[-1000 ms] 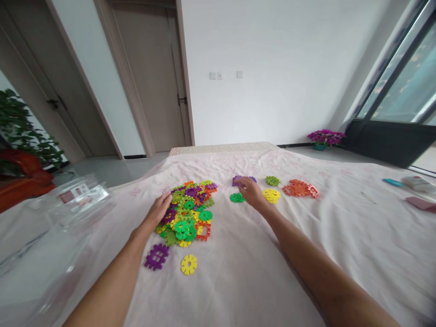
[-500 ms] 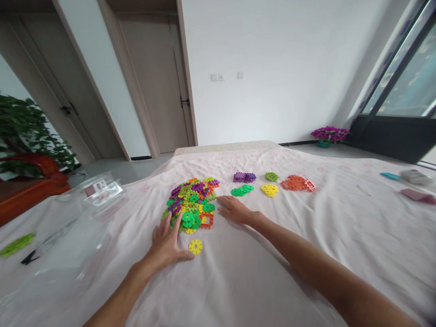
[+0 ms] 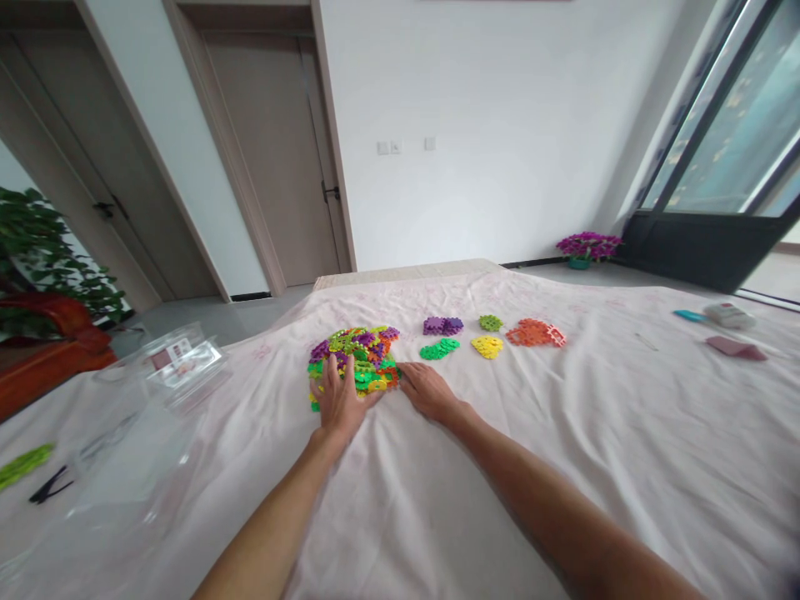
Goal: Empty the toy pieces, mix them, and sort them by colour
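Note:
A mixed heap of plastic interlocking pieces point(image 3: 359, 342) in purple, green, yellow and orange lies on the pale pink cloth. My left hand point(image 3: 341, 400) presses against the near side of the heap, fingers spread and thumb out to the right. At the heap's right edge rests my right hand point(image 3: 428, 389), its fingers stretched out and touching or nearly touching the pieces. Sorted by colour to the right are purple pieces point(image 3: 442, 325), green pieces point(image 3: 439, 348), yellow pieces point(image 3: 487, 347), a small light-green pile point(image 3: 491, 322) and orange pieces point(image 3: 536, 332).
Clear plastic packaging point(image 3: 181, 362) and a clear bag point(image 3: 134, 467) lie at left, near black scissors-like item point(image 3: 51, 485) and light-green pieces point(image 3: 25, 465). A pink cloth point(image 3: 736, 348), a white packet point(image 3: 729, 315) and a blue item point(image 3: 688, 315) lie far right.
My left hand has moved right and forward, pushing the near pieces into the heap. The lone yellow disc in front no longer shows apart. My right hand stays by the heap's right edge.

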`<state>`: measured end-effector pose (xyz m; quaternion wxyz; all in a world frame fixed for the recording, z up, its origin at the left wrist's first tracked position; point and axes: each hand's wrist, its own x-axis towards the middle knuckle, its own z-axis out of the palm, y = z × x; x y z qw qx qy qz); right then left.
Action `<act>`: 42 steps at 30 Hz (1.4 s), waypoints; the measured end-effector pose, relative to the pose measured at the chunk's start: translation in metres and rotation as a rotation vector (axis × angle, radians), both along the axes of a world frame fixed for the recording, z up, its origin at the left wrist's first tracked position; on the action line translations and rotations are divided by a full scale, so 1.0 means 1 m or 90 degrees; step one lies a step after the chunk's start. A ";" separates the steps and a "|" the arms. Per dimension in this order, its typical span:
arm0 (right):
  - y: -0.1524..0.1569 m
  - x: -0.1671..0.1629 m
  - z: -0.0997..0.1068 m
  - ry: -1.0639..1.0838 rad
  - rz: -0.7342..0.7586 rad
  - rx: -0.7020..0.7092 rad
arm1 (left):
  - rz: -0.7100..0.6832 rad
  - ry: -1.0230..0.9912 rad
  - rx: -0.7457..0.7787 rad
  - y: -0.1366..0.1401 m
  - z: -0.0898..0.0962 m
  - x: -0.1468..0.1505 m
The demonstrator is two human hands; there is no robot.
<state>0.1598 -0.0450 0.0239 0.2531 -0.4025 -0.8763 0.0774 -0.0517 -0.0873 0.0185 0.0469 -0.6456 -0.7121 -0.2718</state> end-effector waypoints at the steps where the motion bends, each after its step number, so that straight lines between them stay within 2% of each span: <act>1: 0.000 0.000 0.000 -0.001 -0.004 0.001 | -0.008 -0.003 0.010 0.004 0.002 0.001; 5: -0.002 0.000 0.002 -0.007 0.000 0.001 | -0.047 -0.027 0.082 0.012 0.004 -0.008; 14: 0.000 -0.002 0.003 -0.011 -0.017 -0.013 | -0.013 -0.242 0.288 0.028 -0.011 -0.043; 21: -0.001 -0.003 0.004 -0.008 -0.025 -0.013 | -0.019 -0.288 0.286 0.025 -0.008 -0.045; 32: 0.001 -0.003 0.005 0.001 -0.010 -0.012 | 0.077 -0.426 0.286 0.026 -0.004 -0.069; 42: 0.001 -0.003 0.004 0.003 -0.006 -0.011 | 0.085 -0.462 0.282 0.028 -0.005 -0.071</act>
